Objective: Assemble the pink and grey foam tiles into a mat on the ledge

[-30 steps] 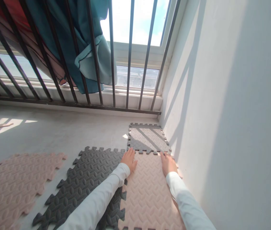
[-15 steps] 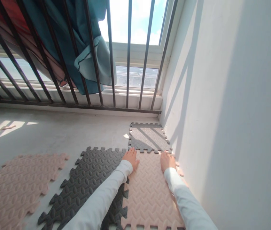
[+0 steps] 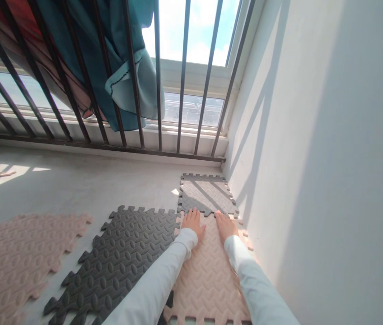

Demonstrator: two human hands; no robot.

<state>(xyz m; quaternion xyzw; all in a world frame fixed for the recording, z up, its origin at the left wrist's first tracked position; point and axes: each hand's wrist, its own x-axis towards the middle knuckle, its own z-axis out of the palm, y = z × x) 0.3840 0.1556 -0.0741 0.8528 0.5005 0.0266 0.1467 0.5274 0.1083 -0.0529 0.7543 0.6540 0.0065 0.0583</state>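
Observation:
A pink foam mat tile (image 3: 208,284) with a zigzag texture lies flat before me, its far edge meeting a grey foam mat tile (image 3: 205,194) by the wall corner. My left hand (image 3: 192,222) rests flat with fingers stretched over that seam, left of its middle. Pressed on the same seam, my right hand (image 3: 226,227) lies flat a short way to the right. A dark grey foam mat tile (image 3: 123,257) borders the pink one on the left, partly covered by my left sleeve.
Another pink foam tile (image 3: 18,257) lies farther left on the grey floor (image 3: 110,176). A white wall (image 3: 313,180) rises close on the right. Dark railing bars (image 3: 137,104) stand ahead, with teal cloth (image 3: 123,113) hanging behind them before a window.
Both hands have moved inward along the seam, closer together: the left one to the right, the right one to the left. The view has shifted slightly.

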